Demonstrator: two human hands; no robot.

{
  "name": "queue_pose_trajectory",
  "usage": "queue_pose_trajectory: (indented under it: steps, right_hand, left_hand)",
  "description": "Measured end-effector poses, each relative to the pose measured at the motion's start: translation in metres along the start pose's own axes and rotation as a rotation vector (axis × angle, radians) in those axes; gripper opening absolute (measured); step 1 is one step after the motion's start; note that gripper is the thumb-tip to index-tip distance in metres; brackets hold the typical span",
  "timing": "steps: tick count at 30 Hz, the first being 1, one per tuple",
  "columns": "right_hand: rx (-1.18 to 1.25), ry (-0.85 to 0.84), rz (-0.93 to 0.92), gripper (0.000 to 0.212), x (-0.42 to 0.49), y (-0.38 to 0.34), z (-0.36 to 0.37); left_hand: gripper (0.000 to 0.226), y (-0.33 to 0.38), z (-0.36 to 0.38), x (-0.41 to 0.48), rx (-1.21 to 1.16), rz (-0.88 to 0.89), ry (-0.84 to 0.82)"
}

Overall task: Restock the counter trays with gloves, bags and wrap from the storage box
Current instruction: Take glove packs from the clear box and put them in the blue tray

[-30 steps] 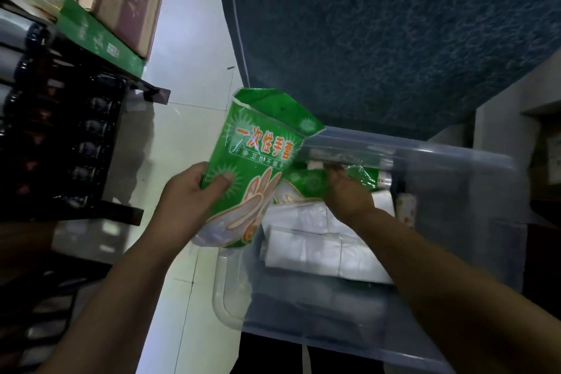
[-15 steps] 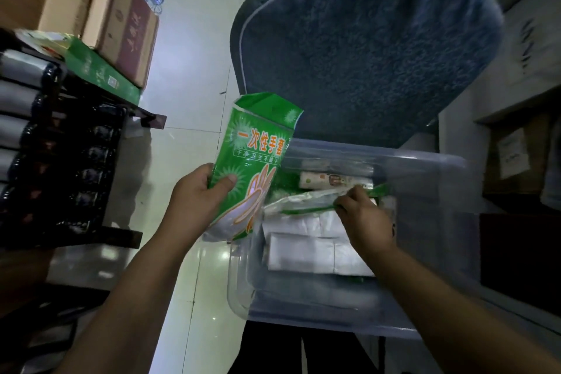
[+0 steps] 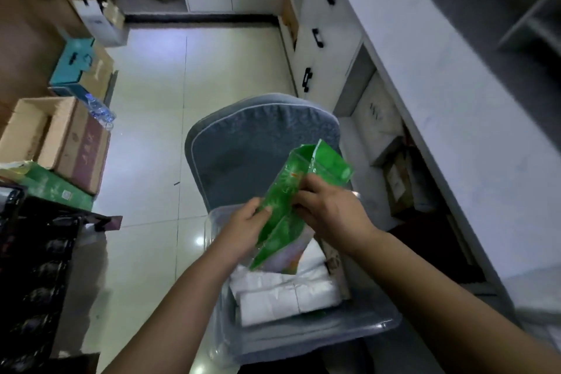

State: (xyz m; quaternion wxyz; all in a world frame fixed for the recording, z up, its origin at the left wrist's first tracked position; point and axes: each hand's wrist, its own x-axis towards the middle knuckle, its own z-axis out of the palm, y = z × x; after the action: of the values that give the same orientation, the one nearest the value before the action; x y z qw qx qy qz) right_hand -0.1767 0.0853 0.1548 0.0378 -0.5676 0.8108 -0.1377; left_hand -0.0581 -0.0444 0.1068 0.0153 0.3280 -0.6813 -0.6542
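Head cam: both hands up over the storage box (image 3: pixel 303 340). L hand (image 3: pixel 243 231) pinches one green glove pack (image 3: pixel 282 215), R hand (image 3: pixel 331 212) grips a second pack (image 3: pixel 329 165) w/ fingers closed. White bag bundles (image 3: pixel 285 291) remain in the box. No trays in view; restocking looks barely begun, nothing delivered yet.

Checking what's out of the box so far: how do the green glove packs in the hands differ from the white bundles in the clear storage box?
The green glove packs are printed, glossy and held up in both hands, left hand and right hand; the white bundles are plain and lie flat in the clear storage box. The packs stand tilted above the box; the bundles are stacked inside it. Both look like soft plastic goods.
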Motion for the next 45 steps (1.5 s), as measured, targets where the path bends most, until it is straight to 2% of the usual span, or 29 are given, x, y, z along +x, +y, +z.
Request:
queue_pose_trajectory:
  steps: [4,6,8,10,13,14,16,18,20,22,26,32,38,40,42,45]
  right_hand:
    - [-0.008,0.079,0.079,0.015,-0.013,0.002,-0.027]
    - [-0.022,0.099,0.111,0.016,-0.020,0.004,-0.035]
    - [-0.022,0.132,0.133,0.016,-0.028,0.005,-0.040]
    - [-0.036,0.258,0.187,0.024,-0.039,0.009,-0.040]
    - [0.005,0.556,0.390,0.047,-0.065,0.022,-0.035]
    - [0.043,0.623,0.484,0.053,-0.076,0.028,-0.033]
    - [0.170,0.631,0.701,0.065,-0.101,0.039,-0.027]
    - [0.410,0.582,0.896,0.075,-0.120,0.042,-0.024]
    - [0.707,0.578,1.011,0.077,-0.132,0.040,-0.028]
    - [0.893,0.599,1.052,0.074,-0.144,0.039,-0.037]
    - [1.074,0.623,1.080,0.065,-0.181,0.038,-0.063]
    - [1.130,0.811,1.105,0.025,-0.256,0.036,-0.096]
    - [1.100,1.073,1.098,0.040,-0.348,0.028,-0.127]
    - [1.065,1.092,1.090,0.043,-0.383,0.024,-0.139]
    - [1.048,1.087,1.087,0.048,-0.418,0.024,-0.151]
    - [1.104,1.075,1.112,0.054,-0.471,0.031,-0.165]
  left_hand:
    - [0.015,0.018,0.020,-0.014,-0.186,-0.003,-0.162]
    - [0.025,0.021,0.030,-0.016,-0.117,0.036,-0.231]
    - [0.042,0.023,0.041,-0.014,0.028,0.085,-0.208]
    - [0.040,0.025,0.051,-0.011,0.089,0.119,-0.163]
    - [0.031,0.025,0.064,-0.008,0.036,0.137,-0.108]
    - [0.030,0.024,0.067,-0.006,-0.007,0.143,-0.082]
    - [0.027,0.024,0.073,-0.003,-0.145,0.124,-0.067]
    - [0.024,0.026,0.081,0.000,-0.290,0.063,-0.123]
    - [0.023,0.030,0.094,0.000,-0.367,0.011,-0.191]
    - [0.023,0.036,0.113,-0.004,-0.381,-0.003,-0.252]
    - [0.022,0.053,0.155,-0.026,-0.421,-0.021,-0.423]
    - [0.031,0.091,0.222,-0.073,-0.457,-0.050,-0.748]
    - [0.035,0.112,0.297,-0.125,-0.313,-0.030,-0.904]
    - [0.036,0.119,0.328,-0.148,-0.319,-0.040,-0.928]
    - [0.028,0.123,0.361,-0.169,-0.299,-0.023,-0.908]
    - [0.026,0.128,0.410,-0.203,-0.281,0.019,-0.907]
